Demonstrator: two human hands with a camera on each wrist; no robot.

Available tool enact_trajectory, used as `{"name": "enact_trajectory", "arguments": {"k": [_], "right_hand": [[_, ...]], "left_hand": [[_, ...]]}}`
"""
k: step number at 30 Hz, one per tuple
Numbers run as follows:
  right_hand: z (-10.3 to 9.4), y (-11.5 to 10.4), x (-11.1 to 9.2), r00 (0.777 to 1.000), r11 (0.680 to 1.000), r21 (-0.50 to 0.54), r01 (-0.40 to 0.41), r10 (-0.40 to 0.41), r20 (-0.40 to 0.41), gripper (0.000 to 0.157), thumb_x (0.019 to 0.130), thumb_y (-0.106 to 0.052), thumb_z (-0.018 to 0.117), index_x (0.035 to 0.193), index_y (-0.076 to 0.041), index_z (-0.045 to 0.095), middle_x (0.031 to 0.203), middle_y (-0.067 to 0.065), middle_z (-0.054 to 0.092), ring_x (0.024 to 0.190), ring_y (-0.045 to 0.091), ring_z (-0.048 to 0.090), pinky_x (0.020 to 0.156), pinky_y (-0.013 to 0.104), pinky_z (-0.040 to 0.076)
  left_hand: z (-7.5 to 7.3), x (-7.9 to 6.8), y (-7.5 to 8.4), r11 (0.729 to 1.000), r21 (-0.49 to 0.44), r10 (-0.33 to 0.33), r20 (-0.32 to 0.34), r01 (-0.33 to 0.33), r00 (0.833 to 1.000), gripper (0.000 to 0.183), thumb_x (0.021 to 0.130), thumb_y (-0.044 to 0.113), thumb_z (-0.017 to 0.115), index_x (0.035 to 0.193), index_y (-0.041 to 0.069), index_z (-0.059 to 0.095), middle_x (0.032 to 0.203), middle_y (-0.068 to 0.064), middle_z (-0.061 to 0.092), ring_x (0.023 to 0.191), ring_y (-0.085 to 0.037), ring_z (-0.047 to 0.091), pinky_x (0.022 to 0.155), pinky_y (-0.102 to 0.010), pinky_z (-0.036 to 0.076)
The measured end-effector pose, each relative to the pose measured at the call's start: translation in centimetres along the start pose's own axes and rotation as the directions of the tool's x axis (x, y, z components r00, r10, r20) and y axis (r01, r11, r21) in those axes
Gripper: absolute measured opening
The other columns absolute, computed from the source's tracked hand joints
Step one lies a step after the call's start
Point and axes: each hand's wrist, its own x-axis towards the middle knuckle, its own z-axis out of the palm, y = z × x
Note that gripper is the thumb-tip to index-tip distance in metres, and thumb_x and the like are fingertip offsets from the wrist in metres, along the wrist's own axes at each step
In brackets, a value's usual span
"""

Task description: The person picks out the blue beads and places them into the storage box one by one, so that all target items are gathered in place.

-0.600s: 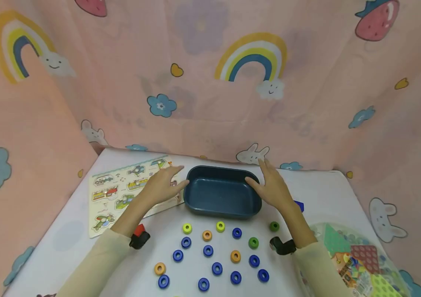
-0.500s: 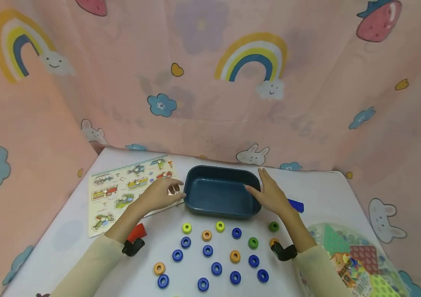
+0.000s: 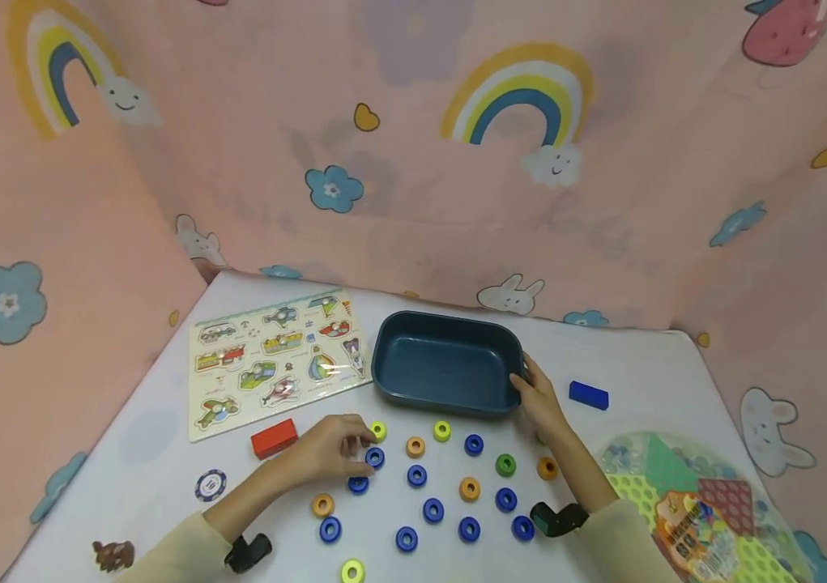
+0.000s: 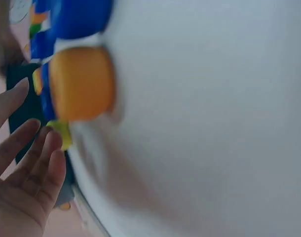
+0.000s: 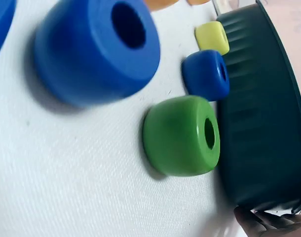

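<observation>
On the table stands a dark teal rectangular tray (image 3: pixel 449 356) with nothing inside. My right hand (image 3: pixel 540 401) grips its right end, thumb over the rim and fingers against the outer wall; the right wrist view shows those fingers (image 5: pixel 261 222) at the tray's corner. My left hand (image 3: pixel 329 449) hovers over the left beads, fingers loosely bent and thumb apart. Its nearest bead is a blue one (image 3: pixel 374 458), beside a yellow bead (image 3: pixel 379 431). In the left wrist view nothing lies between the left fingers (image 4: pixel 54 173) and thumb. An orange bead (image 4: pixel 84 84) sits close by.
Several blue, orange, green (image 3: pixel 505 465) and yellow beads spread before the tray. A vehicle puzzle board (image 3: pixel 238 380), red block (image 3: pixel 274 439), numbered chip (image 3: pixel 211 485) and brown animal figure (image 3: pixel 113 555) lie left. Right are a blue block (image 3: pixel 589 395) and a clear toy pack (image 3: pixel 690 518).
My left hand has left the tray's left side and come down toward the beads. My right hand has lowered and closed on the tray's right end. The head view has shifted slightly.
</observation>
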Motion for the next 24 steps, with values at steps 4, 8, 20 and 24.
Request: {"name": "enact_trajectory", "arguments": {"k": [4,8,20,24], "right_hand": [[-0.2,0.2,-0.3,0.999,0.998,0.051,-0.038,0.039,-0.024,0.055,0.101,-0.015,0.039,0.149,-0.008,0.012,0.15,0.018,0.017,0.136,0.03,0.018,0.108,0.044,0.023],[-0.1,0.1,-0.3,0.999,0.997,0.064,-0.045,0.046,-0.024,0.055,0.1,-0.017,0.04,0.148,-0.007,0.015,0.15,0.018,0.019,0.136,0.03,0.019,0.108,0.043,0.024],[0.0,0.4,-0.3,0.997,0.993,0.098,-0.062,0.065,-0.028,0.057,0.099,-0.022,0.045,0.148,-0.01,0.018,0.15,0.015,0.021,0.134,0.027,0.024,0.106,0.042,0.028],[0.0,0.2,0.0,0.997,0.992,0.108,-0.072,0.075,-0.024,0.059,0.098,-0.025,0.047,0.148,-0.011,0.018,0.15,0.013,0.02,0.135,0.026,0.022,0.106,0.042,0.028]], "left_hand": [[1.9,0.2,0.3,0.993,0.115,-0.006,-0.037,0.01,0.999,0.036,0.074,0.028,0.078,0.105,0.01,0.069,0.085,0.009,0.056,0.072,-0.009,0.051,0.059,-0.019,0.044],[2.8,0.4,0.4,0.993,0.118,-0.019,-0.062,0.026,0.998,0.033,0.074,0.023,0.078,0.102,0.008,0.069,0.082,0.009,0.054,0.068,-0.007,0.049,0.058,-0.019,0.044],[-1.3,4.1,3.8,0.976,-0.213,0.031,-0.081,-0.048,0.996,0.029,0.07,0.008,0.08,0.096,0.012,0.067,0.092,0.005,0.062,0.083,-0.013,0.06,0.069,-0.025,0.054],[-3.0,8.0,4.0,0.979,-0.194,0.026,-0.156,-0.056,0.987,0.03,0.072,0.002,0.078,0.099,0.007,0.067,0.094,-0.002,0.063,0.082,-0.016,0.062,0.068,-0.024,0.054]]}}
